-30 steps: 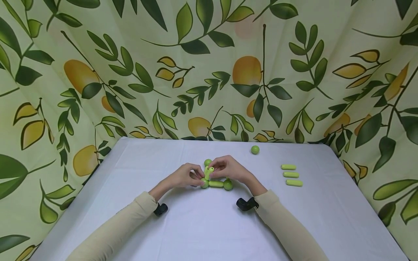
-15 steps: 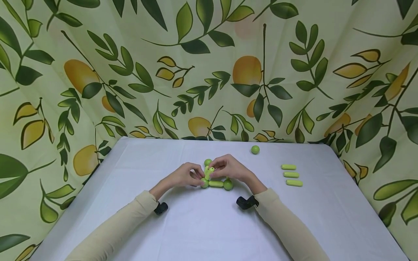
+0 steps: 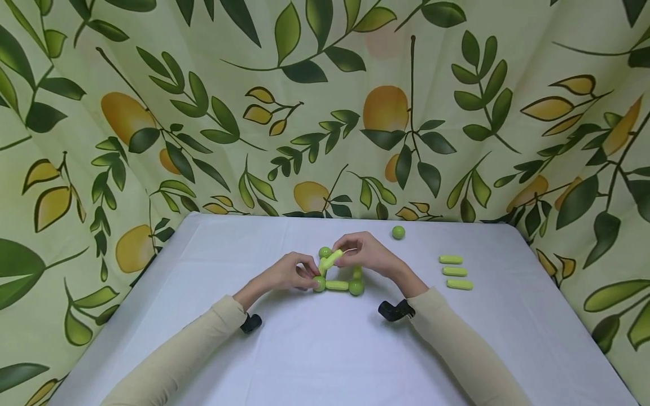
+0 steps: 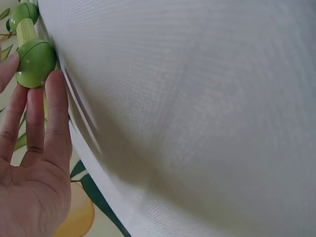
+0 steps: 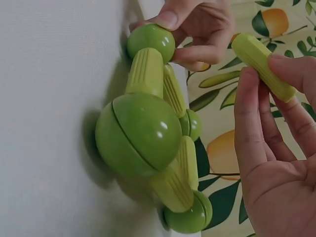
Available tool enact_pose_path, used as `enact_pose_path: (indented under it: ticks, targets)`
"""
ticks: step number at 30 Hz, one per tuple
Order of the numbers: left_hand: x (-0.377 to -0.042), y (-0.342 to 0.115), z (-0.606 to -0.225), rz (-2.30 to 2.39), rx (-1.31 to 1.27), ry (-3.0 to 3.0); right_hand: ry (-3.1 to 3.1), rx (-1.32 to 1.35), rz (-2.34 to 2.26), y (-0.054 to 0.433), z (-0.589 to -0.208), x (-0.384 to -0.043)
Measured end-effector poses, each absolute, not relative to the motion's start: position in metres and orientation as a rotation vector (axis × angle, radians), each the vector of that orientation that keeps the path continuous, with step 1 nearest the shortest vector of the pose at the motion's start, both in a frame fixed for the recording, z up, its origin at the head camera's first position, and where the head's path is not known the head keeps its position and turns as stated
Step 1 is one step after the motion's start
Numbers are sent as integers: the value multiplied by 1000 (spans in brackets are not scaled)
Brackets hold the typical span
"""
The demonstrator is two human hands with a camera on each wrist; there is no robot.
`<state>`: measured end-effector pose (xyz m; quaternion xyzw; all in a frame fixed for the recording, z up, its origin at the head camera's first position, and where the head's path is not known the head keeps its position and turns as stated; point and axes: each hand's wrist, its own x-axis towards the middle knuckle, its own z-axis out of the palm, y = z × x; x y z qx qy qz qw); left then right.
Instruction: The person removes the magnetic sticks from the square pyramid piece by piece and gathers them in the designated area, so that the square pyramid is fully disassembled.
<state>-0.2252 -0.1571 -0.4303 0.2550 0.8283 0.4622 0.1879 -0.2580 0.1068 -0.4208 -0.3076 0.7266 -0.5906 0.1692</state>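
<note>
Green balls joined by light green ribbed rods form a four-sided frame on the table. My left hand [image 3: 291, 272] pinches the near-left ball [image 3: 319, 283] between thumb and fingers; the left wrist view shows this ball [image 4: 35, 64] at the fingertips. Above the frame, my right hand [image 3: 373, 256] pinches a loose rod [image 3: 332, 259], held tilted. In the right wrist view that rod [image 5: 261, 66] is apart from the frame. There, the near-right ball [image 5: 138, 133] is closest to the camera, with the far-right ball [image 5: 190, 215] below. The right hand hides the far-right corner in the head view.
Three loose rods [image 3: 455, 272] lie in a column at the right of the white-covered table [image 3: 304, 349]. A single green ball [image 3: 398, 232] sits near the back edge. A leaf-patterned curtain [image 3: 325, 113] hangs behind the table.
The right hand has moved up and to the right with the rod, which stood over the near-left ball before and now tilts rightward. The left hand stays on that ball.
</note>
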Motion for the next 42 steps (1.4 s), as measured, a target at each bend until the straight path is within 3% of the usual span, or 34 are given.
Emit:
enact_pose_path:
  ticks: [22,42]
  targets:
    - [-224,-157,-432,1256,701,2358,2214,-770,-1675,205,-426,-234]
    - [-226,-157,-432,1259,729,2354,2465,-517,-1634,278,-423,-213]
